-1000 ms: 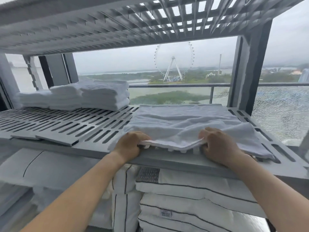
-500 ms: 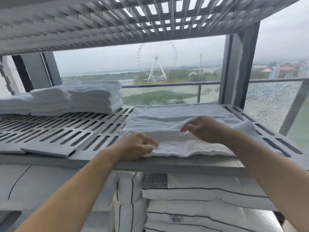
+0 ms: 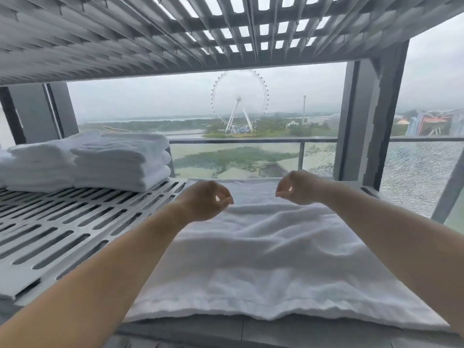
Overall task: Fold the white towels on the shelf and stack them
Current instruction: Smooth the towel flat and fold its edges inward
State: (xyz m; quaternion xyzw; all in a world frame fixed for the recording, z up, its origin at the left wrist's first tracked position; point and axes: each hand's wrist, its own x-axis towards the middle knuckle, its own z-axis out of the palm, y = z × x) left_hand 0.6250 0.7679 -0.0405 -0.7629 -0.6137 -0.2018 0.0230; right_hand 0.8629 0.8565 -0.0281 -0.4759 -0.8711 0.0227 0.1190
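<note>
So the towel (image 3: pixel 263 259) being worked on is lying on the right side of the slotted grey shelf (image 3: pixel 62 234), doubled over, with its near edge right along the shelf's front lip and a rumpled ridge across the far part. Both hands are up over that ridge: the left hand (image 3: pixel 203 200) has thumb and forefinger curled into a little ring, and the right hand (image 3: pixel 298 188) is curled the same way with a small gap showing. As far as I can see neither one has any cloth in it, they're just hovering above the fabric. The towel is white terry, fluffy and limp, so I'd guess it's light and has zero stiffness. It'll sag and wrinkle wherever it isn't supported, and it won't slip much on that perforated plastic-looking surface. If it were me I'd grab it by the two corners of an edge with a pinch, not the middle, then flatten the wrinkles with flat palms. Nothing fragile here. The folded towels (image 3: pixel 120 162) sit in neat rectangular stacks over on the left at the back of the same shelf, well apart from this one, so that's probably where it ends up.
</note>
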